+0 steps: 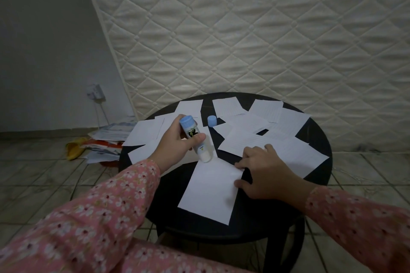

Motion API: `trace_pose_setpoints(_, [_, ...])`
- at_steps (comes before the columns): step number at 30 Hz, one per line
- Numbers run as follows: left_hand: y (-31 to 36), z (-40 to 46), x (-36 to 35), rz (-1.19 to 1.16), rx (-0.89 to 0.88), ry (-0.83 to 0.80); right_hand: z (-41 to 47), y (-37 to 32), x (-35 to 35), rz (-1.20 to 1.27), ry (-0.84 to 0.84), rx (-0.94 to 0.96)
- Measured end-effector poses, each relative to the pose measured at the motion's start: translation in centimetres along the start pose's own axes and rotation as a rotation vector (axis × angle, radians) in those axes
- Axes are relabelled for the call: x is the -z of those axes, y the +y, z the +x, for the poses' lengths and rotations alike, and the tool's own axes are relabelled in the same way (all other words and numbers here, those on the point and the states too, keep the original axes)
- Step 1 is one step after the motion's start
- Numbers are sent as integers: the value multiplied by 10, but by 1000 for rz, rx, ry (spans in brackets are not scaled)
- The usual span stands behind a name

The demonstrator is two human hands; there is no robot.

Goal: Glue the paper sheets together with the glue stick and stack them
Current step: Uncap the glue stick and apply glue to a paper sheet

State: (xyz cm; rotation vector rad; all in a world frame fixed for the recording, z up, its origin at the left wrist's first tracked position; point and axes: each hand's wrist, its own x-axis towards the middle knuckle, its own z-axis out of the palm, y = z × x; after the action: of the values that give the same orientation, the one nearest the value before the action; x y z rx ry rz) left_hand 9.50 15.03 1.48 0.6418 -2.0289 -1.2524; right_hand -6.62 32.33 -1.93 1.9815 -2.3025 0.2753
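Right now the left hand (175, 142) is wrapped around the glue stick (195, 139), fingers curled over the far side of the tube and the thumb pressed along its near side, so the grip is firm and closed. The tube tilts, its blue base end up and away from the person, and its uncapped white tip points down and touches the top edge of the near paper sheet (210, 190), which lies flat on the round black table (310, 175) directly in front of the person. The right hand (264, 173) grasps nothing; it lies palm down with the fingers loosely spread, the fingertips (239, 164) pressing on the right edge of that same sheet while the rest of the hand rests on the dark tabletop and against the edge of a neighbouring sheet. The glue stick's blue cap (211, 121) stands upright by itself further back on the table, apart from both hands, among the scattered paper sheets (277, 131) that overlap one another across the far half of the tabletop. Both forearms wear pink floral sleeves (106, 206). Behind the table a quilted mattress (244, 29) leans upright, and a pile of papers (108, 139) sits on the tiled floor to the left.
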Motion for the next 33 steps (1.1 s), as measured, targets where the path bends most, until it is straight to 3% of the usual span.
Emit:
trace_pose_setpoints(9, [14,3,1,-176,-47,197,20,17,14,168,24,-181])
trace_pose_setpoints(17, [18,1,-1,-46,-137,226,28,26,3,-21,-65,-279])
trace_pose_setpoints(19, [21,-2,-3,-58,-126,160,25,27,0,17,-38,-241])
trace_pose_setpoints(25, [23,-15,-26,-8,-124,-266,3,40,1,236,-47,163])
trace_pose_setpoints(29, [25,-24,-42,28,-151,-408,-5,39,-1,185,-89,194])
trace_pose_setpoints(33, [27,-29,-46,35,-149,-437,-7,40,-1,195,-116,185])
